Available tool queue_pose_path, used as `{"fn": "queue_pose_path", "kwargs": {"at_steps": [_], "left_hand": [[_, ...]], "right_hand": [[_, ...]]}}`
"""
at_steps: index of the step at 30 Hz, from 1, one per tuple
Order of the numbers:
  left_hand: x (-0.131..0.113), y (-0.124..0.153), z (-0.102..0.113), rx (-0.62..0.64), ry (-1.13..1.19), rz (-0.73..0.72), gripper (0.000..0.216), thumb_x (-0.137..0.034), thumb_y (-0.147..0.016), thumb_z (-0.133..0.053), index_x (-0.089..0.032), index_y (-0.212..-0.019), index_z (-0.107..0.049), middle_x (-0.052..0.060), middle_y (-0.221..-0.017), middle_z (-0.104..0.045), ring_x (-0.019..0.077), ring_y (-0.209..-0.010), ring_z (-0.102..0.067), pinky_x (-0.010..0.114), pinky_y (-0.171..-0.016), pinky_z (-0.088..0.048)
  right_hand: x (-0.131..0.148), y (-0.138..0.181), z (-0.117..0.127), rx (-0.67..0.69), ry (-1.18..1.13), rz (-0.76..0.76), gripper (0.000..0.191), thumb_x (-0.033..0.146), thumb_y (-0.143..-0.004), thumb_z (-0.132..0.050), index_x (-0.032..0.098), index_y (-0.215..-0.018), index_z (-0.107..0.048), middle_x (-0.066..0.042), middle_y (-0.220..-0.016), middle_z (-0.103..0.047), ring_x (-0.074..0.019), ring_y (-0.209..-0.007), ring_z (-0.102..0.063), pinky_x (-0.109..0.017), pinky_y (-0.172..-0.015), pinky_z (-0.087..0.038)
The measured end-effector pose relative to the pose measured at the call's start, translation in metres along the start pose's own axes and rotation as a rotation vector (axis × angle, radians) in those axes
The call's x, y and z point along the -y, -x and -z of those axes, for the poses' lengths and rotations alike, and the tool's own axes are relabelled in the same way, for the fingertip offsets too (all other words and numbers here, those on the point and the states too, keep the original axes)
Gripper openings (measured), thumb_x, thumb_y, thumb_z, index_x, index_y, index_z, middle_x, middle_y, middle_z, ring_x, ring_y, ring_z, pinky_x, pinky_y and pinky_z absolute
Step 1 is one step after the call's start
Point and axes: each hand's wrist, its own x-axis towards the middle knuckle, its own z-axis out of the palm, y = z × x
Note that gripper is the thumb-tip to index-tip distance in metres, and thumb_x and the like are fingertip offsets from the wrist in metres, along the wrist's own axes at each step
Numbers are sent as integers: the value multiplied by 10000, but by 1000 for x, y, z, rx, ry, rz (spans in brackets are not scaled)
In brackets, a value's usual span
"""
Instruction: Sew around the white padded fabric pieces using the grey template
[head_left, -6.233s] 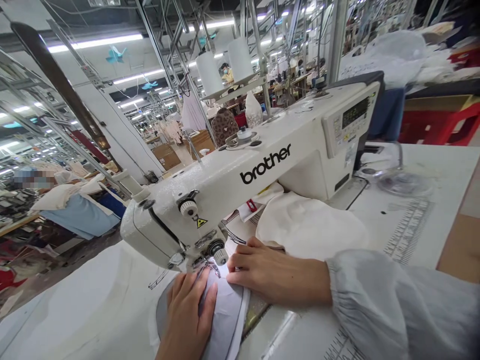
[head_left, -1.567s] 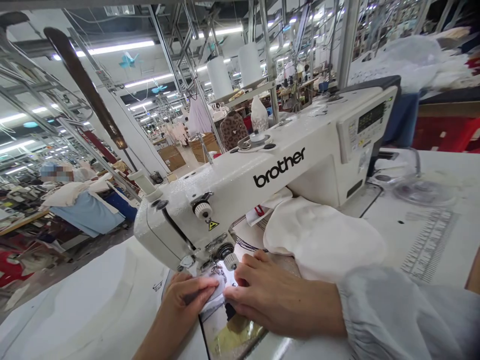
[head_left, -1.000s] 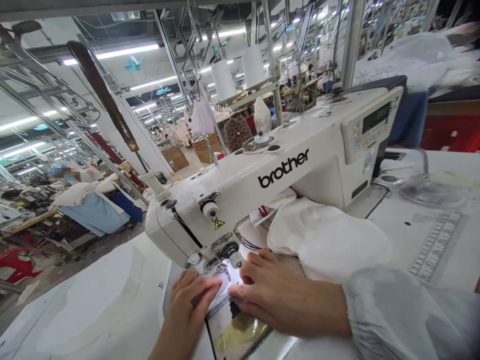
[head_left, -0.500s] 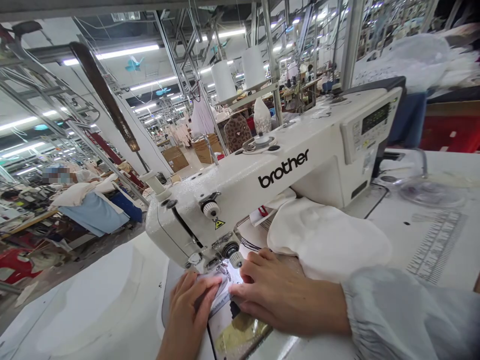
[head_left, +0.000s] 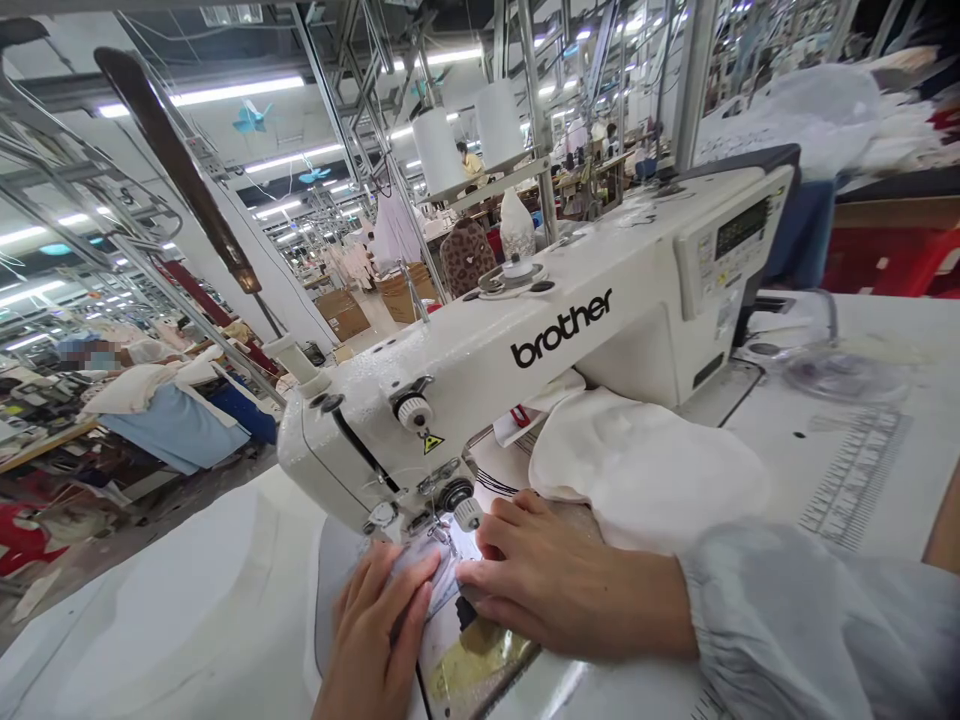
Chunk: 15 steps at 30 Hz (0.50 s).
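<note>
While steadying pale cloth (head_left: 445, 583) at the presser foot (head_left: 441, 536) of the sewing machine (head_left: 457, 390), apparently at the stage of guiding it for stitching. Pressing down on the cloth with the left hand (head_left: 380, 615), slightly spread in its grip; resting close to its edge with the curled right hand (head_left: 540, 575). Impossible to tell, with fingertips partly hidden, about any pinching in the right grip. Next, probably to be fed evenly onward, without tugging.

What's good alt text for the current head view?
A person's left hand rests on pale grey cloth at the stitching end of a white sewing machine, with the right hand close beside it. White cloth lies beyond them; two thread cones stand behind the machine.
</note>
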Motion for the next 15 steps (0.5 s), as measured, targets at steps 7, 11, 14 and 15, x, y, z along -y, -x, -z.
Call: {"fn": "queue_pose_path", "kwargs": {"at_steps": [7,11,14,15], "left_hand": [[-7,17,-5,4,-197,-55,403,-324,-960,-426,-355,-1337,-565,51,-1419,-559,301,-1275,-550,483,-896,-587],[-13,3,10,46,-142,-77,427,-231,-952,-360,-361,-1247,-639,47,-1290,-635,231,-1076,-635,419,-868,-585],[-7,-10,20,75,-36,-233,389,-203,-939,-421,-356,-1206,-658,28,-1244,-663,191,-1080,-634,338,-921,-550],[-5,-12,20,55,-12,-259,369,-206,-944,-434,-344,-1206,-654,24,-1264,-660,189,-1135,-617,327,-955,-530]], "right_hand": [[1,-1,-2,-15,0,12,212,322,-1014,-486,231,-1186,-570,-31,-982,-587,-215,-904,-493,-371,-788,-373],[2,-1,-3,7,9,14,193,340,-1027,-457,215,-1035,-604,-36,-985,-579,-213,-913,-480,-368,-792,-377],[1,-1,-3,1,23,5,215,346,-1037,-427,217,-1007,-597,-30,-969,-571,-212,-908,-472,-369,-788,-373],[1,-1,-3,-1,30,1,221,349,-1039,-419,221,-1002,-595,-27,-961,-569,-213,-906,-470,-371,-780,-370]]}}
